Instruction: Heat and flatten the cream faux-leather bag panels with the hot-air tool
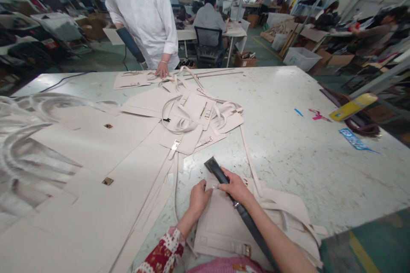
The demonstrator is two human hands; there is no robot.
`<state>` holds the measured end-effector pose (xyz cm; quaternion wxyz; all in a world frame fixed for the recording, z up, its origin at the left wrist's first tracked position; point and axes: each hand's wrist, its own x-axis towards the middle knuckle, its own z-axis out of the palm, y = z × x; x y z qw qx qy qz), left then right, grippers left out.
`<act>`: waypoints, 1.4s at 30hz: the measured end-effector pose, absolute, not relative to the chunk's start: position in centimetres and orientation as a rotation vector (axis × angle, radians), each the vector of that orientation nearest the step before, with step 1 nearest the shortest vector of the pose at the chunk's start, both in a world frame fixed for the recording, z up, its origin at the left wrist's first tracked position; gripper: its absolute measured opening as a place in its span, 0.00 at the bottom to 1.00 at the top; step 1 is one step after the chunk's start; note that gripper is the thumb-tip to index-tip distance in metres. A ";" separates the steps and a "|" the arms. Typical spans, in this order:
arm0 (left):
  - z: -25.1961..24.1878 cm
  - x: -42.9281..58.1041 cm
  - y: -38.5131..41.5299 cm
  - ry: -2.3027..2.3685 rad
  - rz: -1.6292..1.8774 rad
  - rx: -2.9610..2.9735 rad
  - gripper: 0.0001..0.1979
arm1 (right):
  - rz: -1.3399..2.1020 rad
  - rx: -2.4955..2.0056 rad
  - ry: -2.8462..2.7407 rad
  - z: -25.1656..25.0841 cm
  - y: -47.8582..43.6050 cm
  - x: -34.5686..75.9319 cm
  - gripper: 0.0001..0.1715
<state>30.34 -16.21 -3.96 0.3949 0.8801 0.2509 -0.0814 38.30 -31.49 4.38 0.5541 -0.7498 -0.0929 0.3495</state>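
Observation:
My right hand (236, 187) is closed around a black tube-like tool with a wide flat nozzle (218, 169). The tool slants across a beige leather-like bag panel (221, 217) on the table in front of me, its nozzle past the panel's far edge. At that panel's upper left corner, my left hand (199, 198) has its fingers bent and pinched on the edge. A tiny bright spot shows between both hands; what it is I cannot make out. A strap with a buckle (246, 249) crosses the panel's near end, and more beige straps (288, 211) lie to its right.
Large beige pieces (80, 204) with straps cover the table's left side. A heap of buckled panels (182, 136) lies ahead. Across the table (282, 145), a person in white rests a hand (162, 69) on pieces. At right lie a yellow can (352, 107) and a blue packet (355, 140).

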 end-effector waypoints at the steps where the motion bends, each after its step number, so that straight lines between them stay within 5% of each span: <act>1: -3.6 30.4 -16.2 0.643 -0.199 2.184 0.05 | 0.776 -1.782 -0.192 4.7 -31.8 38.3 0.38; 9: 1.8 37.4 -18.0 0.527 -0.263 1.818 0.08 | 0.541 -1.849 0.116 8.6 -40.7 36.6 0.45; 17: 22.7 45.9 -14.2 -0.164 0.046 1.888 0.19 | 0.251 -1.815 0.479 8.8 -51.3 32.7 0.48; 20: 26.5 43.2 -17.3 -0.484 0.144 2.056 0.16 | 0.177 -1.837 0.569 8.3 -52.8 31.1 0.48; 25: 18.1 36.9 -26.2 -0.854 -0.097 2.322 0.09 | 0.181 -1.901 0.611 7.3 -53.3 29.0 0.49; 27: 11.7 35.2 -27.9 -0.972 -0.306 2.332 0.14 | 0.207 -1.935 0.614 7.0 -53.4 28.4 0.48; 32: -1.2 32.9 -26.2 -0.764 -0.182 2.610 0.22 | 0.234 -2.058 0.542 6.2 -53.6 26.5 0.46; 42: -3.8 31.2 -25.6 -0.750 -0.098 2.670 0.26 | 0.780 -1.990 0.297 7.6 -52.1 19.0 0.42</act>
